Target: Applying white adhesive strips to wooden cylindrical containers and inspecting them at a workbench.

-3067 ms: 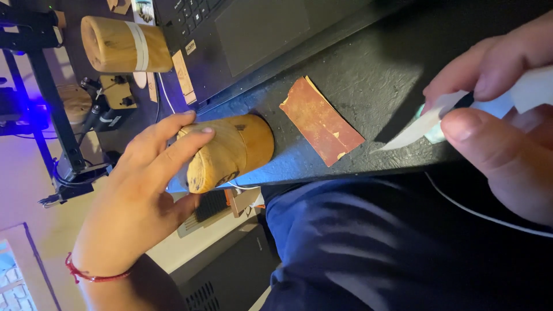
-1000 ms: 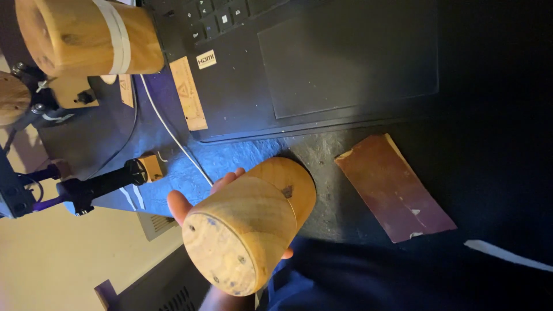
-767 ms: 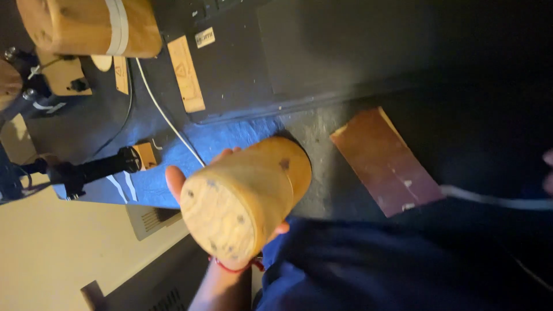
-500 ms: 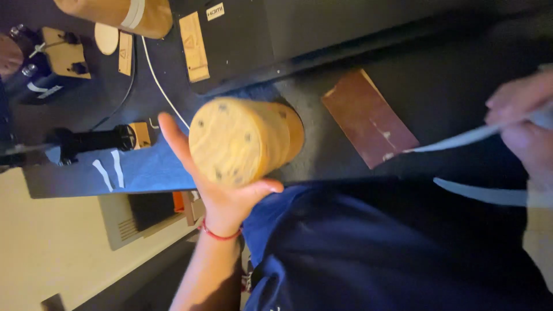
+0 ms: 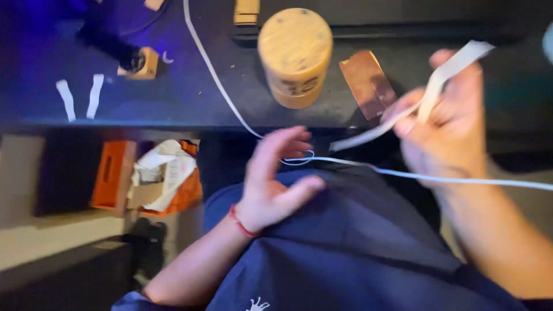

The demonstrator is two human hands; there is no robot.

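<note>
Hidden or unclear: the whole view is blurred by motion; the top edge cuts off a small wooden block point(image 5: 246, 11) and the far end of the desk point(image 5: 173, 98); the right edge cuts off a pale round shape I cannot identify.
Right hand point(image 5: 446, 132): raised over the desk's near edge, fingers curled and pinched on 1 white tape strip point(image 5: 443, 78), which runs up past the fingertips and trails down-left toward the lap.
Left hand point(image 5: 271, 184): open, fingers spread and slightly bent, holding nothing; it hovers above the lap, palm turned toward the right hand.
Wooden cylinder point(image 5: 295, 55): stands upright on the desk, beyond both hands, touched by neither, closer to the left hand's fingertips than to the right.
Sandpaper piece point(image 5: 367, 83): brown, flat on the desk, just right of the cylinder, partly behind the right hand.
White cable point(image 5: 219, 80): runs across the desk, loops at the edge and crosses the lap under the right hand.
2 short white strips point(image 5: 80, 98): stuck on the desk, far left, well apart from the hands.
Below the desk: orange box point(image 5: 112, 175) with crumpled white paper beside it.
</note>
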